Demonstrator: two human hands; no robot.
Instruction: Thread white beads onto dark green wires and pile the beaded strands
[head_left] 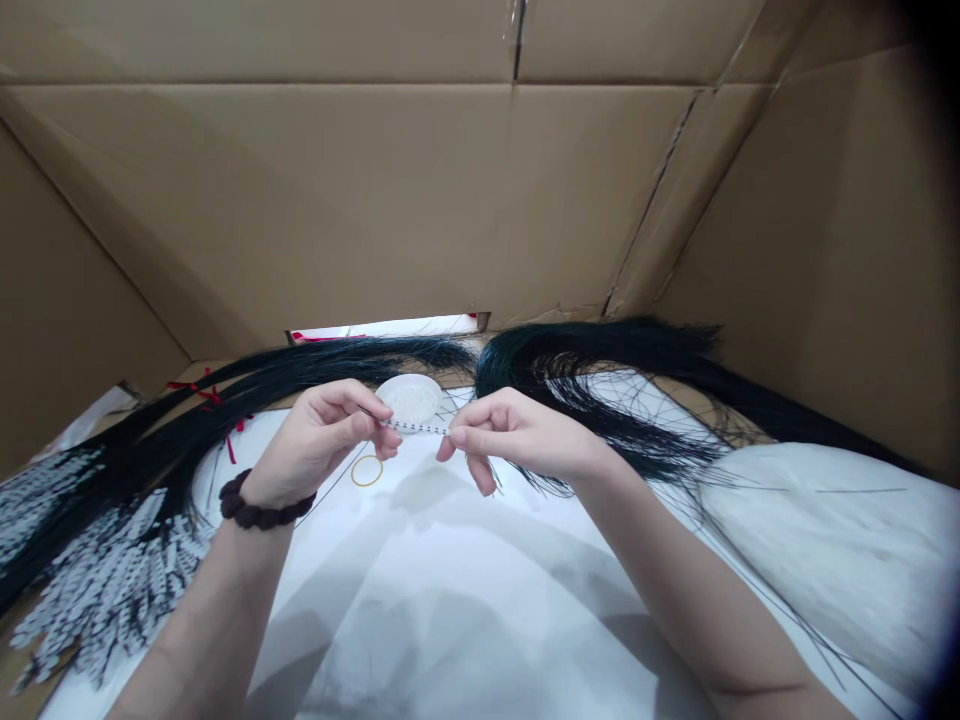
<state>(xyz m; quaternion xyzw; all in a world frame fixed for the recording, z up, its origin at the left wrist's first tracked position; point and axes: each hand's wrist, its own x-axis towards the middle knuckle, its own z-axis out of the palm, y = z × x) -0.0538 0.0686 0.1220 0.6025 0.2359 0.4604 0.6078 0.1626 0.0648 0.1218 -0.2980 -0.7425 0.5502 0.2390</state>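
Here, the person's two hands are apart, one to each side of the dish [410, 391], with a short string [418, 427] stretched between them. The left hand [330, 432] pinches one end between thumb and finger, and the right hand [517, 435] pinches the other in the same way. The string, which shows white pieces with dark gaps, runs across the near edge of the dish; whether it touches the dish cannot be told. A dark band [266, 505] circles the left wrist. Just nearer than the dish and a little left of it, a yellow ring [367, 470] lies on the white sheet [442, 610]. Left of the dish spreads a bundle of dark threads [300, 370] with red ties [211, 393] and many white-covered ends [124, 590]. Right of the dish, another dark bundle [517, 365] bends round, and farther right sits a pale plastic bag [832, 550]. Behind the dish stands a cardboard wall [360, 190].
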